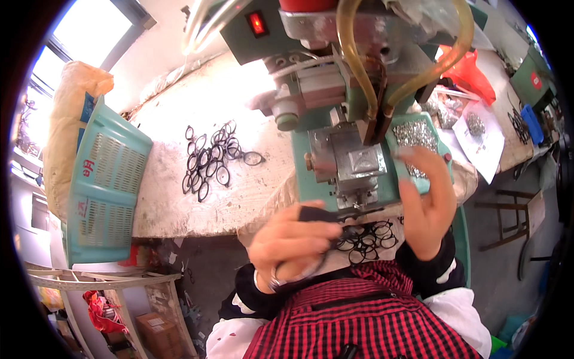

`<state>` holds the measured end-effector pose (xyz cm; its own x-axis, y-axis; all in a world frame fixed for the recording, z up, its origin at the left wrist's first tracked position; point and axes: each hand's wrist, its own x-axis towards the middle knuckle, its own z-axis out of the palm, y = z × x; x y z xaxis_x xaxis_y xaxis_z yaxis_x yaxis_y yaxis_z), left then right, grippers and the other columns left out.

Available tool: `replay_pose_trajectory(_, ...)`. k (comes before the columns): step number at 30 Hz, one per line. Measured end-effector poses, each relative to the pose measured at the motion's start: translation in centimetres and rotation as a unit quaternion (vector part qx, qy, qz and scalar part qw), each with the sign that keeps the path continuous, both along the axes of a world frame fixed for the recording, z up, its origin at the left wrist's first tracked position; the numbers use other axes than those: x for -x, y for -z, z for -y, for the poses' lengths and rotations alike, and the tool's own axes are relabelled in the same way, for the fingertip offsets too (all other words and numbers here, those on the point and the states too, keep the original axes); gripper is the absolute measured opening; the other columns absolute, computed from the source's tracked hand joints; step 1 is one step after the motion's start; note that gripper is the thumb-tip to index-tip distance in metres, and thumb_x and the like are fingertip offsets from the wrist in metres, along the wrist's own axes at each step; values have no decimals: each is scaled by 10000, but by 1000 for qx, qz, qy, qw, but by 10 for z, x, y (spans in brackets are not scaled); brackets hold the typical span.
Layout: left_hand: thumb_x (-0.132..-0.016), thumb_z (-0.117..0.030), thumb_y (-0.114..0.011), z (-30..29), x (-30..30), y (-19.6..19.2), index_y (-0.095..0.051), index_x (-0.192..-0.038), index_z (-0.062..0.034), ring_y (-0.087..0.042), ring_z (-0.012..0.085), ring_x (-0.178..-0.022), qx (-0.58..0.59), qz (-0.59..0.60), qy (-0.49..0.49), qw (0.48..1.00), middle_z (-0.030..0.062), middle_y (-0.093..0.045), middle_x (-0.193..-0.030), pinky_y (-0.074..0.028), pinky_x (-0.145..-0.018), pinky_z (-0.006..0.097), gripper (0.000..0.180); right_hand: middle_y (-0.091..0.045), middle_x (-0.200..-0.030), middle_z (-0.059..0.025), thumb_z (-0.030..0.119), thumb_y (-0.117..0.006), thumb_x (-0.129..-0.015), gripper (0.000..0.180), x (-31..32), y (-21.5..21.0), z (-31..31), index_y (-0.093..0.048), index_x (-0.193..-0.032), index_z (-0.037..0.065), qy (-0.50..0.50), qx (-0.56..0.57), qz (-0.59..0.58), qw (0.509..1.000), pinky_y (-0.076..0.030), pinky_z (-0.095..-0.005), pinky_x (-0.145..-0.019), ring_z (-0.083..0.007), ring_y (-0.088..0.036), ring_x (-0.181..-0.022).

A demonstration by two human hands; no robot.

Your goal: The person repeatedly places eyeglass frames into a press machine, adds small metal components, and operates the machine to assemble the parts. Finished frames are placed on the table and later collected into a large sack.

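Below the green press machine [335,119], the left hand [293,245] is closing its fingers around a black eyeglass frame [326,236], while the right hand [427,203] is hovering open-fingered beside a tray of small metal parts [415,134]. More black frames [209,158] are lying on the worn table [161,203], with a teal basket [104,185] leaning at its left edge.

Frames [209,161] left of machine [347,161], basket [104,191] farther left (table edge)

The person wears a red-and-black checked apron [365,317], black sleeve cuffs [251,293], white sleeves [460,311], and a silver ring [274,281].
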<state>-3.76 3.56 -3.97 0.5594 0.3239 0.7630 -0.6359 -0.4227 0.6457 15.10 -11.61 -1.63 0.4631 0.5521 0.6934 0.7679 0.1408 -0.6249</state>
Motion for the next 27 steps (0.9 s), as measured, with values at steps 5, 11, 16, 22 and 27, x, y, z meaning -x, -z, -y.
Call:
replay_pose_trajectory(5,-965,-127,-602,23,-11,11,-663,-1125,67,-681,321,-1004,37,-49,100,993,267,-700,-1160,-510,-902,420,259,-695,-995,-84,239,-816,-781,401,29,33,5,-715,-1131,72,-105,-23,99,989,-573,-370,-770,-286,-695,-894)
replay_pose_trajectory(11,-981,-107,-606,-35,15,18,-647,-1203,63,-640,228,-1097,-27,-200,-336,920,123,-690,-1191,-485,-957,338,282,-681,-848,-114,43,-669,-839,143,-36,50,70,-687,-979,61,200,-15,73,977,-526,-387,-619,-303,-652,-705)
replay_pose_trajectory(16,-1019,-100,-598,-146,81,67,-676,-1130,-9,-618,118,-984,108,-272,-369,882,38,-677,-1059,-481,-893,269,164,-639,-736,-196,202,-615,-988,231,-149,91,116,-697,-949,-10,387,13,-118,915,-483,-379,-632,-302,-642,-681)
replay_pose_trajectory(22,-1033,-168,-594,-136,77,103,-685,-1114,-44,-629,120,-980,152,-307,-338,877,27,-692,-1083,-494,-854,276,174,-740,-891,-28,273,-547,-1045,347,-250,141,86,-730,-978,-14,79,97,-417,900,-512,-318,-750,-143,-647,-811)
replay_pose_trajectory(27,-1053,-183,-586,-142,99,126,-688,-1108,-43,-615,92,-954,108,-253,-368,888,8,-687,-1062,-495,-850,254,181,-672,-834,-125,247,-594,-1001,258,-299,141,87,-704,-981,13,220,114,-149,957,-480,-357,-741,-253,-619,-785)
